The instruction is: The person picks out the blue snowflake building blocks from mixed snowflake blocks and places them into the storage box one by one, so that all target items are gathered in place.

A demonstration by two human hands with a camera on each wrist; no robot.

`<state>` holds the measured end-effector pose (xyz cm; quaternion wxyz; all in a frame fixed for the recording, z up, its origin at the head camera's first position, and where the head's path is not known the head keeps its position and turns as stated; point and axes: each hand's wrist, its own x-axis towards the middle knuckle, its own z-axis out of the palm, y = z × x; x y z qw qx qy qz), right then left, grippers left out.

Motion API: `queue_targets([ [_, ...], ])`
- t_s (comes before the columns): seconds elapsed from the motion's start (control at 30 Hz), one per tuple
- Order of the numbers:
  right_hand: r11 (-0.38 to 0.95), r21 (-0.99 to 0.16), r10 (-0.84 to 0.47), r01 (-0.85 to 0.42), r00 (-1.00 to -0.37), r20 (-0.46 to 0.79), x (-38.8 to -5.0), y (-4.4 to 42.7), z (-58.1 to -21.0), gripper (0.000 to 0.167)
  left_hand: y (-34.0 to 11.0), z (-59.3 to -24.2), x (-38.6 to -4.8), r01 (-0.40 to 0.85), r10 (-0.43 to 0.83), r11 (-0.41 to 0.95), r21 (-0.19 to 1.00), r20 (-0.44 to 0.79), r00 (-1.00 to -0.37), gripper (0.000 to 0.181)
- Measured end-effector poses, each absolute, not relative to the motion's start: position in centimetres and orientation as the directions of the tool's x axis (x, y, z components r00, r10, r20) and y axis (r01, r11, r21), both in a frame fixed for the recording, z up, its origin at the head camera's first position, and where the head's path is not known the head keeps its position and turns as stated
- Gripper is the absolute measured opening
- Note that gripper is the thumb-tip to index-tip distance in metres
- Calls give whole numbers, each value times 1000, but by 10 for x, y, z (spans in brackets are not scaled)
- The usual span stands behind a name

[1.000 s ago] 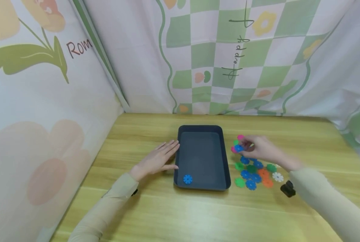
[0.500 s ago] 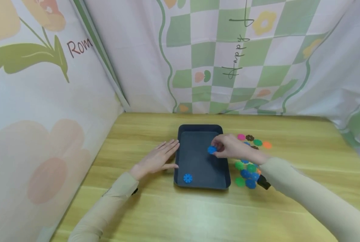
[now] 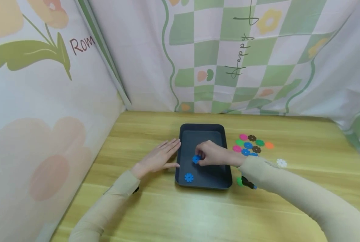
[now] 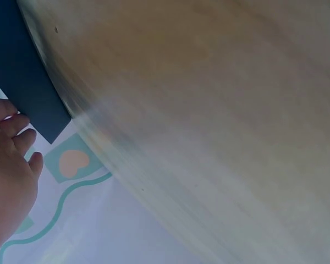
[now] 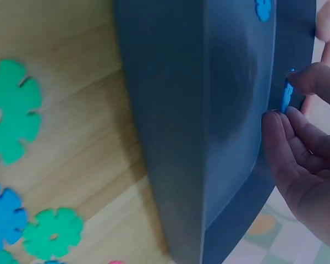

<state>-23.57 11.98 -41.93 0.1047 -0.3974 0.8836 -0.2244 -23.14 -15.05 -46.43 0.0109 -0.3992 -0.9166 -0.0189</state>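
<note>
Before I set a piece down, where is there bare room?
Bare: the yellowish wooden table nearer than the dark grey rectangular tray, and between the left hand and the pale floral hanging; the tray's far end, beyond the right hand. Crowded: right of the tray, where colourful notched plastic discs lie, partly behind the beige right sleeve.

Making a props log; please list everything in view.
Tray: one, dark grey, on the table
Table: one, light wood, under the tray
Tray disc: one, blue, tray's near left corner
Held disc: one, blue, over the tray
Loose discs: two pink, two brown, one orange, one white, three or more each green and blue, right of the tray; others may be hidden
Printed cloth: one or more, white and green, behind the table
Sleeves: two, beige, on the arms
Wrist attachments: two, black, by the sleeves
Left hand: one, bare, at tray's left rim
Right hand: one, bare, pinching held disc
</note>
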Motion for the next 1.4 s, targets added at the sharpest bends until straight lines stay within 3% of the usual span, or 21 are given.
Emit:
queue_targets([
  [0.3,597,-452,-771,-663,-629,-97,-233,100,-428,16,-150,-465,-232,736,735,676,44,44,-677,85],
  [0.53,631,-427,-752,-647,-647,-130,-228,92,-434,16,-151,-465,-232,736,735,676,40,38,-677,85],
  [1.4,651,-420,-726,-632,-680,-102,-220,87,-426,20,-150,-464,-232,714,715,699,38,-17,-699,87],
])
